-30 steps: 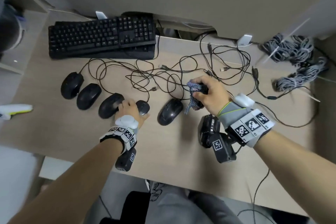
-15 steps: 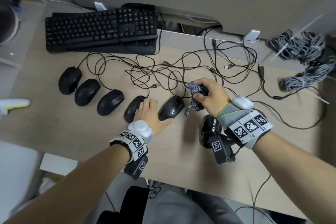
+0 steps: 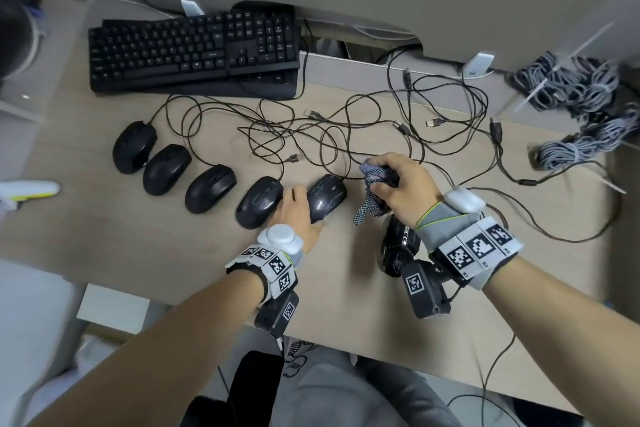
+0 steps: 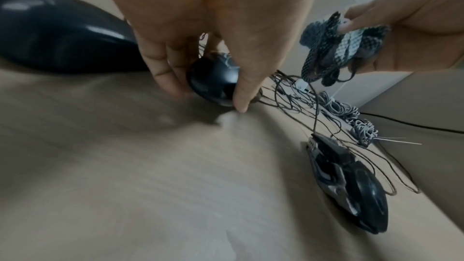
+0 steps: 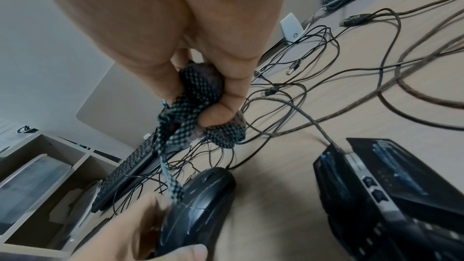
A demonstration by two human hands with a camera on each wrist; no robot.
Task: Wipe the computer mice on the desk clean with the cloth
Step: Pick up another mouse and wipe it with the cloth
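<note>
Gripping fifth mouse (image 3: 325, 197) by flanks, left hand (image 3: 294, 215); row continues toward 10 o'clock on tabletop (image 3: 346, 288). Right hand (image 3: 401, 187) at 3 o'clock bunches cloth (image 3: 375, 192). Mouse light, glossy, likely slippery; cloth soft.

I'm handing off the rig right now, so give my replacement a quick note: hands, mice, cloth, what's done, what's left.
Left hand: grips the fifth mouse from the row's left end, on the desk.
Right hand: fingers curled round the bunched checked cloth, held above the desk, not touching any mouse.
Four more mice lie in the row to its left; a sixth, angular mouse sits under the right wrist.
Done: cannot tell which mice are wiped.
Left: wipe the gripped mouse, probably the angular one after.
</note>
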